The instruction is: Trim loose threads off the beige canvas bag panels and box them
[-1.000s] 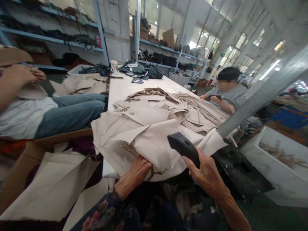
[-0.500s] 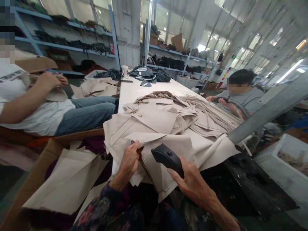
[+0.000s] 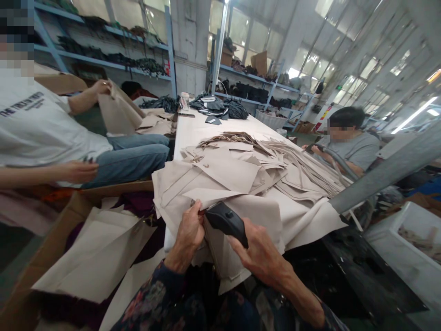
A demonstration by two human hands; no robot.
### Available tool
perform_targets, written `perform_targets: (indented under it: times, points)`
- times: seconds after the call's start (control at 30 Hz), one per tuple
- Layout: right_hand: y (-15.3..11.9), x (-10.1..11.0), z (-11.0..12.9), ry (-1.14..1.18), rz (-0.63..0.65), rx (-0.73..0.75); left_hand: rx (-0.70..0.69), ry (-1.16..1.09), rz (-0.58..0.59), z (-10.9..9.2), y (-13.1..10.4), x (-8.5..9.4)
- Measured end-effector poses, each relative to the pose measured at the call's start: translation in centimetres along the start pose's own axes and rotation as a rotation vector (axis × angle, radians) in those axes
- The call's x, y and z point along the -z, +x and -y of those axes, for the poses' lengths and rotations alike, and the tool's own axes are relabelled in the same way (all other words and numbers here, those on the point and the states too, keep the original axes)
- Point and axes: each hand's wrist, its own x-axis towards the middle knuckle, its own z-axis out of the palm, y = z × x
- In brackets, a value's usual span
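A black handheld tool (image 3: 225, 218), with a rounded body and a small raised button on top, is in the grip of my right hand (image 3: 263, 255). Its front end reaches the fingers of my left hand (image 3: 189, 234), which are closed in a pinch on the edge of a beige fabric panel (image 3: 263, 214). The exact spot between my left fingertips and the tool's tip is hidden. Below the tool, the layered edges of the panel hang over the table's near edge. Behind my hands lies a large heap of beige fabric pieces (image 3: 223, 168).
A cardboard box (image 3: 51, 248) with beige pieces (image 3: 93, 248) stands at my left. A grey metal pole (image 3: 386, 165) slants across the right, near a white bin (image 3: 406, 243). One person (image 3: 44, 119) sits at left, another (image 3: 358, 142) at right. Dark bundles (image 3: 210, 106) lie at the table's far end.
My right hand has moved left with the black tool, bringing its tip to my left fingers. The person at left has spread their hands apart and raised a beige piece.
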Motion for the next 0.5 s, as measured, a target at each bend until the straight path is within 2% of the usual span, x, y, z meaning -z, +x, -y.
perform_targets:
  times: [0.1, 0.23, 0.3, 0.4, 0.5]
  points:
    - [0.8, 0.1, 0.4, -0.026, -0.034, -0.008, 0.008, 0.004, -0.018, 0.7, -0.6, 0.1]
    - [3.9, 0.7, 0.3, -0.094, -0.186, -0.052, -0.004, -0.036, -0.003, 1.4, -1.2, 0.4]
    - [4.3, 1.6, 0.0, -0.104, -0.227, -0.066, -0.027, -0.051, -0.032, 1.2, -1.1, 0.4]
    - [2.5, 2.6, -0.3, -0.048, -0.181, -0.036, -0.018, -0.051, -0.071, 0.5, -0.7, 0.2]
    - [-0.1, 2.2, 0.0, 0.002, -0.090, -0.003, 0.018, -0.037, -0.039, 0.3, -0.9, -0.1]
